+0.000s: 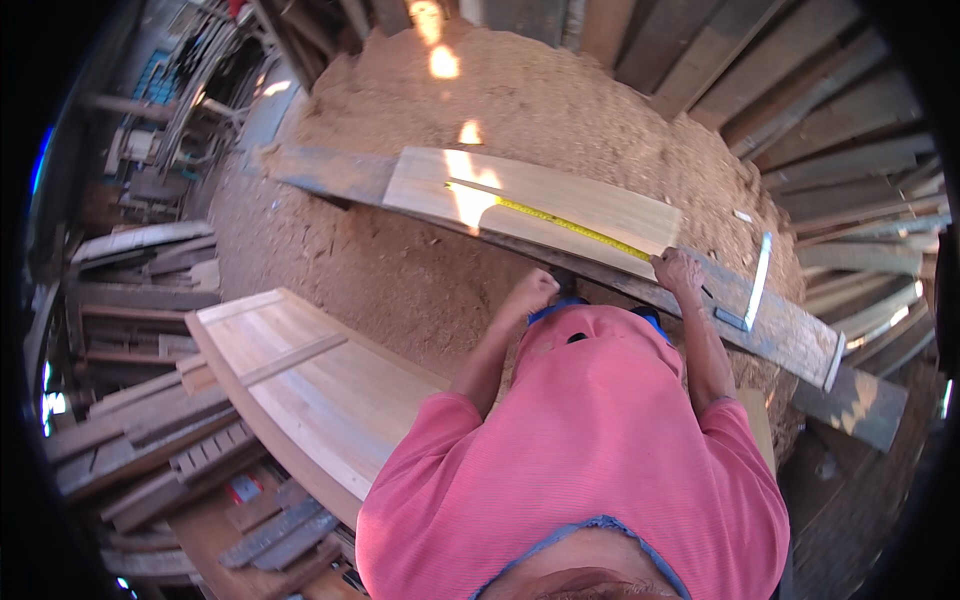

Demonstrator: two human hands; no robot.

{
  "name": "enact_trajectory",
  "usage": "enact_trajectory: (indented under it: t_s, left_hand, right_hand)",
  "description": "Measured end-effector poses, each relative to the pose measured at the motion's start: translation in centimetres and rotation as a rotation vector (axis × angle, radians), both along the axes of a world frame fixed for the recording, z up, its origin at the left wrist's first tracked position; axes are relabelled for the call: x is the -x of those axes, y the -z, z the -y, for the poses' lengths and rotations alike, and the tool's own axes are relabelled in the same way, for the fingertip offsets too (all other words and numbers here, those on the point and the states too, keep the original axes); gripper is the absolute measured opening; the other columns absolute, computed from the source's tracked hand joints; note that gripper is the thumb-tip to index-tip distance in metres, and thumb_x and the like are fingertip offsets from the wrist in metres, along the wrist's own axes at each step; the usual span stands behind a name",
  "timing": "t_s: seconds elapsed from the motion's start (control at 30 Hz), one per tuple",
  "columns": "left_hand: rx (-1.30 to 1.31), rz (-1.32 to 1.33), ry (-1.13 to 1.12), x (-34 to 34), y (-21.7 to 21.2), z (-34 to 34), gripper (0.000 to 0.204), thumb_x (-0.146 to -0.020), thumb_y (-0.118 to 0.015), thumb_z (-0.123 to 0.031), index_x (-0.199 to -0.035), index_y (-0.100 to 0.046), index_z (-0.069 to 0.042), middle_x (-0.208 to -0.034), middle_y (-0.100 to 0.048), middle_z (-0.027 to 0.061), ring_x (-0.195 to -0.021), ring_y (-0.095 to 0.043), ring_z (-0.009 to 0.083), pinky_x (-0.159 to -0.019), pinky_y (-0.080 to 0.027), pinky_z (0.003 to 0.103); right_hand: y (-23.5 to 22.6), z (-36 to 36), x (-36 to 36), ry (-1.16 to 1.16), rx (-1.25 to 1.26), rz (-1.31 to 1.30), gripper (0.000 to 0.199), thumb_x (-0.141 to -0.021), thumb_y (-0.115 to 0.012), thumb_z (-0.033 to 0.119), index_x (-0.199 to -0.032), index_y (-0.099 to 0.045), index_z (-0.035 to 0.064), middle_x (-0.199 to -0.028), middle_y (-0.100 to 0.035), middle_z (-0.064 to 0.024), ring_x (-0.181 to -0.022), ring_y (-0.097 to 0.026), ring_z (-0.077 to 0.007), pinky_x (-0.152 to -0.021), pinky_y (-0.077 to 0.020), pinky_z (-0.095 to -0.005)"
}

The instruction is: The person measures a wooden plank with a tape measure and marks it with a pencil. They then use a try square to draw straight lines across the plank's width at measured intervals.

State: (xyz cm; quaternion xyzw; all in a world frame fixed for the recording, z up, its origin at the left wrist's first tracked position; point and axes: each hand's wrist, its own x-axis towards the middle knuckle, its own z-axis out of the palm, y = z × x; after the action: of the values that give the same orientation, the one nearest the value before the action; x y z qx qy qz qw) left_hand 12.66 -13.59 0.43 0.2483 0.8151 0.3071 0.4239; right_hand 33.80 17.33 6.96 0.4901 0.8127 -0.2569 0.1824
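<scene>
A pale wooden board (590,212) lies on a long worn plank bench (345,172). Stretched along the board's face is the yellow blade of a tape measure (575,226). My right hand (678,272) is closed around the tape measure's end at the board's right edge, its case hidden by the fingers. A thin dark stick, perhaps a pencil, pokes out beside that hand. My left hand (533,292) is curled closed near my lap, off the bench; whatever it may hold is hidden. To the right of my right hand, a try square (757,285) with a blue handle rests on the bench.
A wide panelled wooden piece (300,375), like a door, lies at my left. Sawdust (560,100) covers the ground around the bench. Timber planks (770,90) lean at the far right, and stacked offcuts (150,430) crowd the left side.
</scene>
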Motion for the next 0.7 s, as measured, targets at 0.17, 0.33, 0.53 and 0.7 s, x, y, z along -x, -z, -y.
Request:
enact_trajectory:
  t_s: [0.17, 0.33, 0.53, 0.7]
  left_hand:
    - [0.156, 0.059, 0.174, -3.7, 0.8, 4.5, 0.049, -0.101, -0.071, -0.043, -0.128, -0.075, -0.002, -0.128, -0.077, 0.0251, -0.123, -0.073, 0.0381, -0.108, -0.055, 0.047]
    - [0.193, -0.028, -0.07, -2.9, -0.4, 8.3, 0.049, -0.103, -0.067, -0.041, -0.133, -0.074, -0.003, -0.128, -0.077, 0.0237, -0.119, -0.074, 0.0392, -0.104, -0.057, 0.047]
    - [0.177, 0.075, -0.056, -0.3, 1.0, 10.7, 0.048, -0.104, -0.066, -0.038, -0.132, -0.073, 0.0, -0.125, -0.078, 0.0243, -0.12, -0.074, 0.0369, -0.105, -0.056, 0.045]
    - [0.193, 0.107, -0.121, 1.5, 3.6, 11.8, 0.048, -0.106, -0.065, -0.038, -0.134, -0.073, 0.0, -0.127, -0.078, 0.0247, -0.122, -0.073, 0.0369, -0.106, -0.055, 0.046]
  right_hand:
    - [0.4, 2.3, 6.7, -0.075, 0.001, 0.013, 0.06, -0.098, -0.065, 0.056, -0.136, -0.077, 0.0112, -0.141, -0.073, -0.0233, -0.137, -0.064, -0.0476, -0.112, -0.051, -0.0563]
    - [-0.5, 4.7, 14.7, -0.063, 0.053, -0.019, 0.053, -0.098, -0.066, 0.045, -0.137, -0.077, 0.0105, -0.144, -0.072, -0.0227, -0.139, -0.064, -0.0464, -0.113, -0.0521, -0.0539]
    - [0.2, 6.1, 21.3, -0.063, 0.078, -0.04, 0.046, -0.096, -0.063, 0.032, -0.133, -0.08, 0.0102, -0.141, -0.074, -0.0214, -0.138, -0.066, -0.0444, -0.113, -0.0527, -0.0512]
    - [2.8, 5.6, 19.3, -0.07, 0.065, -0.031, 0.048, -0.095, -0.064, 0.035, -0.132, -0.08, 0.009, -0.139, -0.075, -0.0234, -0.136, -0.066, -0.0451, -0.112, -0.053, -0.0518]
